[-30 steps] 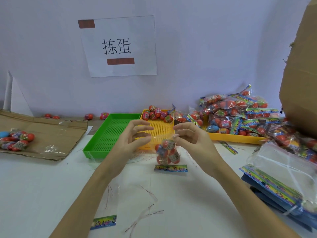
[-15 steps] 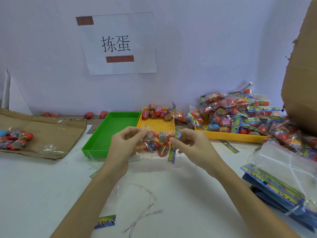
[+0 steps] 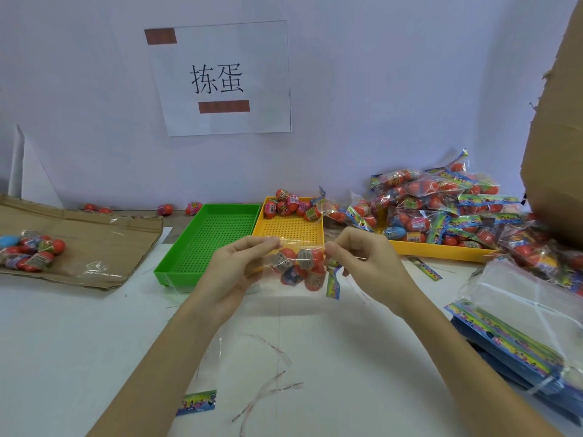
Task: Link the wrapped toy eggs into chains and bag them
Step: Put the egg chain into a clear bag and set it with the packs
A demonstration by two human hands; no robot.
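A clear bag of wrapped toy eggs (image 3: 299, 266), red and blue, hangs above the white table between my hands. My left hand (image 3: 239, 269) pinches the bag's left top edge. My right hand (image 3: 362, 263) pinches its right top edge, where a colourful header strip (image 3: 333, 283) dangles down. Loose wrapped eggs (image 3: 288, 205) lie at the back of the small yellow tray (image 3: 293, 230). Filled bags (image 3: 441, 209) are piled on a long yellow tray (image 3: 435, 250) to the right.
A green tray (image 3: 208, 241) stands left of the yellow one. Flat cardboard (image 3: 94, 244) on the left bears a cluster of eggs (image 3: 30, 252). Several empty bags (image 3: 520, 320) are stacked at the right, under a cardboard box (image 3: 555, 146). Peeled plastic strips (image 3: 268, 383) litter the near table.
The bag of eggs came up off the table into both hands; the header strip went from lying flat to hanging at the right. Both hands now pinch the bag's top edge, drawn taut.
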